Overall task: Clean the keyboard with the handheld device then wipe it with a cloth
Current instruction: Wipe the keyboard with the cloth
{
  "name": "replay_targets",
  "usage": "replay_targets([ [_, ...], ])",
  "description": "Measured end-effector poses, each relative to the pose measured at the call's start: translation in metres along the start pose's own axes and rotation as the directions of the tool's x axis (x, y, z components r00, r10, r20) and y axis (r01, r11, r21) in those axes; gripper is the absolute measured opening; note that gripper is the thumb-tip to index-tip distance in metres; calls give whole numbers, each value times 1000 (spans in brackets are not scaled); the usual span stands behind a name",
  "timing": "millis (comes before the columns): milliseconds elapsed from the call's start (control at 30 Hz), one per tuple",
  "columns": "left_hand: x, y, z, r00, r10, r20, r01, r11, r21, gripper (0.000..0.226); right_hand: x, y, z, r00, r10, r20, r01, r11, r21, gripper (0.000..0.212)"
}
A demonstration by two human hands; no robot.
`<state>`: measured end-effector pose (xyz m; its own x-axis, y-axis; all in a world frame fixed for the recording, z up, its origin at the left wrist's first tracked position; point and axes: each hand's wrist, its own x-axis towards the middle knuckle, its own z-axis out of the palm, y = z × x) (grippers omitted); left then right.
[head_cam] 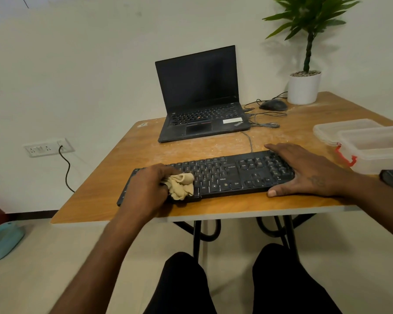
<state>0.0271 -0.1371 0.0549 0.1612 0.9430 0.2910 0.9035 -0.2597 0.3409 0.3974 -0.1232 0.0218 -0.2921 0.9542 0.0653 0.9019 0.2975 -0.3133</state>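
Head view: your knees [236, 282] sit lowest in frame, under the table [213, 207] edge. Your left hand [145, 189] clutches a crumpled beige cloth [182, 185], pressed onto the left half of the black keyboard [225, 175]. Your right hand [304, 171] lies flat, fingers straight, over the keyboard's right end. Keyboard lies along the near table edge. Beyond: open laptop [200, 96], mouse [273, 104], potted plant [304, 87], clear lidded containers [370, 146] at right.

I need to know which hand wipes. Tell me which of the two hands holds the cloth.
The left hand: it grips the crumpled beige cloth on the black keyboard; the right hand lies flat on its other end.
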Motion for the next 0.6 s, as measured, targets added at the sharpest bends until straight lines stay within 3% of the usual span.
replay_targets([
  [333, 3, 65, 30, 990, 137, 35, -131, 981, -147, 47, 1, 4, 2, 1000, -13, -4, 13, 1000, 8, 123],
  [467, 7, 62, 28, 988, 136, 70, -128, 986, -104, 47, 1, 5, 2, 1000, -23, -9, 23, 1000, 5, 123],
  [600, 2, 25, 7, 997, 47, 55, -47, 999, -4, 42, 3, 6, 3, 1000, -24, -5, 25, 1000, 13, 122],
])
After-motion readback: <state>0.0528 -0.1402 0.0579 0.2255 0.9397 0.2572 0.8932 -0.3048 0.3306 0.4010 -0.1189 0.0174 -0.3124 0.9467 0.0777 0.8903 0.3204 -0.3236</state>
